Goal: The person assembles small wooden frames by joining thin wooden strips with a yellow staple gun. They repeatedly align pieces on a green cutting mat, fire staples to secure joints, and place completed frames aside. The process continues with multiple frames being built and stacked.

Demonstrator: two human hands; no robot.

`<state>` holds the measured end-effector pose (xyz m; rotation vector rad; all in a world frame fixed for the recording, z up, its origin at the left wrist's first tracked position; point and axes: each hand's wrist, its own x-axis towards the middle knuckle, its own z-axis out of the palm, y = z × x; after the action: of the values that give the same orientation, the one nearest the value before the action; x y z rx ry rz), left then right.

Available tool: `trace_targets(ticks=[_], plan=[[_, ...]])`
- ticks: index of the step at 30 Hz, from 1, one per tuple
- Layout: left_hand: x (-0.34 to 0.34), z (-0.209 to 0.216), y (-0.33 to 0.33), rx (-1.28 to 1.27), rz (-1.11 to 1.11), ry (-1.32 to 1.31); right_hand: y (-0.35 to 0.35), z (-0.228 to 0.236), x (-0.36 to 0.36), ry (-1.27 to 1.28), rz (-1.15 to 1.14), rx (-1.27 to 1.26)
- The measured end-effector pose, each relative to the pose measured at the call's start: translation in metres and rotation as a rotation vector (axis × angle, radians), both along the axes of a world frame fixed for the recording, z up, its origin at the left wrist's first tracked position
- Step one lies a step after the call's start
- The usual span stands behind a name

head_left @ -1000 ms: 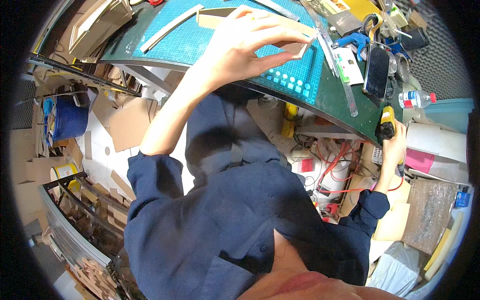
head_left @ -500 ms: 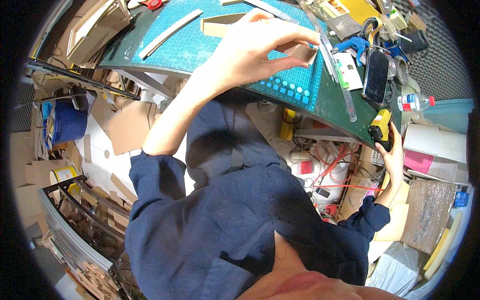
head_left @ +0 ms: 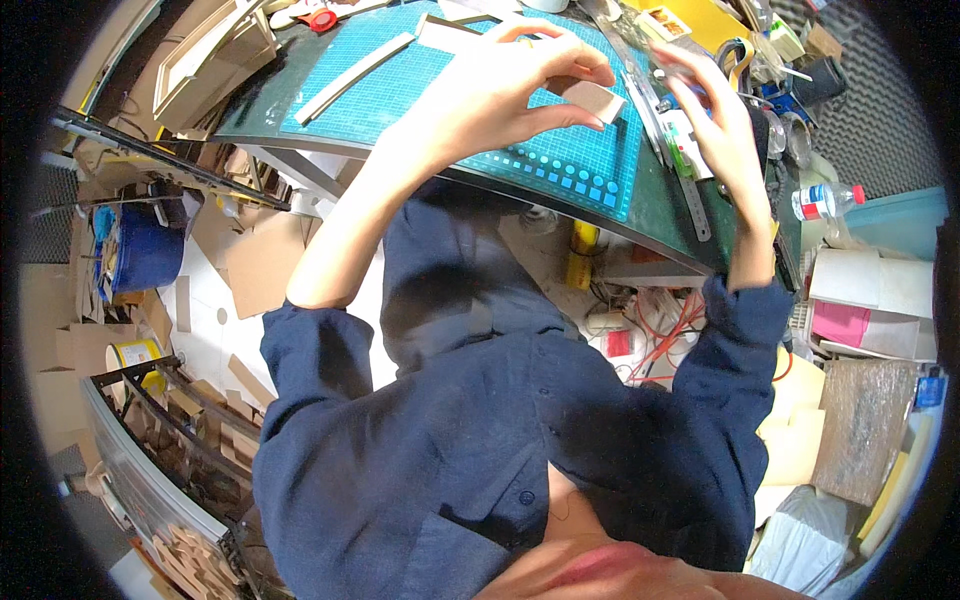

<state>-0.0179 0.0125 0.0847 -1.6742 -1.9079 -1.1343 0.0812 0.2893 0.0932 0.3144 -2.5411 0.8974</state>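
Note:
My left hand (head_left: 480,105) is raised over the teal cutting mat (head_left: 622,150), pinching a small flat tan piece (head_left: 597,101), perhaps card or wood, between thumb and fingers. To its right, my right hand (head_left: 722,135) reaches over the tools at the mat's right edge. Its fingers are apart and slightly blurred, and I see nothing in them. Under and beside it lie a metal ruler (head_left: 694,212) and a white card with a green item (head_left: 684,158). A pale narrow strip (head_left: 355,80) lies on the mat, with a shallow tan frame-like piece (head_left: 447,36) behind my left hand.
A water bottle with a red cap (head_left: 822,202) stands right of the table. Tape rolls (head_left: 740,62) and other tools crowd the back right. An open wooden box (head_left: 215,70) sits at the far left, near a red-handled tool (head_left: 320,19). Red cables (head_left: 680,325) tangle below.
My right hand has left the yellow tape measure at the table's right edge and moved up and left over the tools. The left hand still holds the tan piece, shifted slightly.

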Motion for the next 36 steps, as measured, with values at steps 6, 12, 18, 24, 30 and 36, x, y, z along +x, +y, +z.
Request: trace_targets(ticks=[6, 12, 18, 24, 30, 36], plan=[[-0.005, 0.002, -0.012, -0.03, 0.029, 0.131, -0.078, 0.03, -0.101, -0.17, 0.347, 0.015], [-0.009, 0.002, -0.008, 0.032, -0.055, 0.166, -0.097, 0.015, -0.157, -0.162, 0.698, 0.092], [0.003, 0.004, -0.033, 0.016, 0.119, 0.309, -0.109, 0.006, -0.166, -0.228, 0.611, 0.174], [0.03, 0.004, -0.046, -0.237, 0.176, 0.056, -0.081, 0.03, -0.15, -0.079, 0.208, 0.322], [0.035, 0.008, -0.065, -0.161, -0.058, -0.223, -0.056, 0.033, -0.138, 0.22, 0.294, -0.071], [0.041, 0.011, -0.072, -0.175, 0.042, -0.229, -0.061, 0.036, -0.073, 0.477, -0.069, -0.035]])
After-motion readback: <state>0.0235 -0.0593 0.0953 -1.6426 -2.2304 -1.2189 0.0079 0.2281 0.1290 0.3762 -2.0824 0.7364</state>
